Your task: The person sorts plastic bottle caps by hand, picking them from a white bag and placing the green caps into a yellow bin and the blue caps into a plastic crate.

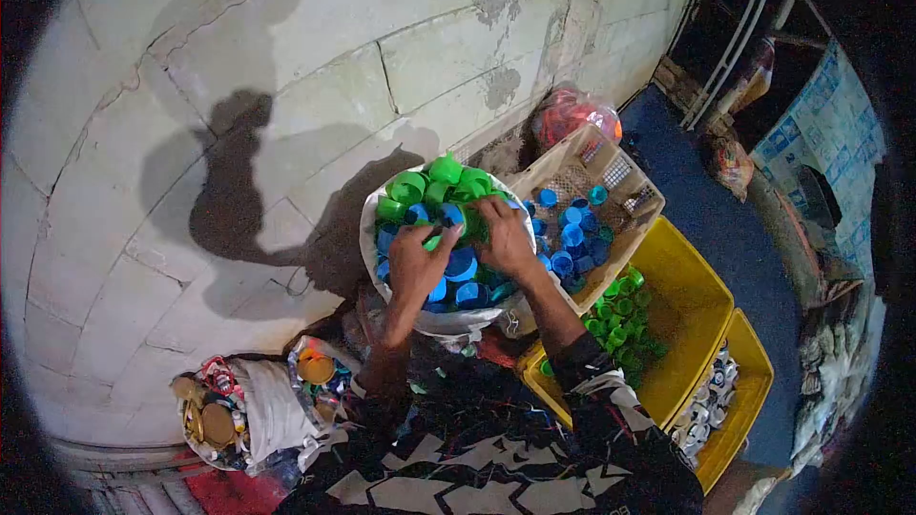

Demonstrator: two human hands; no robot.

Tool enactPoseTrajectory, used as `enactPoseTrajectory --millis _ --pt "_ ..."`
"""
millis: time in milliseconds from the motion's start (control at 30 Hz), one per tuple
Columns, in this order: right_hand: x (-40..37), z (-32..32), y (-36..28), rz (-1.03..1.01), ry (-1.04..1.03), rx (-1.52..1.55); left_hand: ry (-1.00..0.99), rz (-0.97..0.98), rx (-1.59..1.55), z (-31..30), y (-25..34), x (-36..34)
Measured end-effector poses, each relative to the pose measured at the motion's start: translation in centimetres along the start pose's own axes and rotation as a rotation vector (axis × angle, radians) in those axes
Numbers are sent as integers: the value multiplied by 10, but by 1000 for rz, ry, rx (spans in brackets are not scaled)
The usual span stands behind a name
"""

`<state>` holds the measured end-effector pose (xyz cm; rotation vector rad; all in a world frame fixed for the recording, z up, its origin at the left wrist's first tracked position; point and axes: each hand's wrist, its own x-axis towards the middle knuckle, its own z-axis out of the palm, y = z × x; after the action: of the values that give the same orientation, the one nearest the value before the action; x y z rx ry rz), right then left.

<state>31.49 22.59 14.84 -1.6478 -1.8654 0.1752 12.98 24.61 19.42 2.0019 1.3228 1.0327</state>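
A white sack [370,246] stands open in front of me, full of green caps [445,169] and blue caps [462,265]. Over its middle, my left hand [418,259] has thumb and fingers curled around a green cap [432,242], with a blue cap [451,216] right beside the fingertips. My right hand [503,236] reaches into the right side of the same sack, fingers bent down among green caps. Whether those fingers hold a cap is hidden.
At the right are a beige crate [651,207] with blue caps, a yellow bin [687,272] with green caps and another yellow bin [760,377] with white pieces. A mixed-cap sack [267,405] stands lower left. A pale wall [315,48] rises behind.
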Motion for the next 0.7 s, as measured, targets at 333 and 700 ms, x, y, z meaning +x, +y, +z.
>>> enactPoseTrajectory --millis 333,700 --pt "6 5 0 -99 75 322 -68 -162 383 7 -1 25" --pt "-21 -32 -4 48 222 617 169 9 450 0 -9 17"
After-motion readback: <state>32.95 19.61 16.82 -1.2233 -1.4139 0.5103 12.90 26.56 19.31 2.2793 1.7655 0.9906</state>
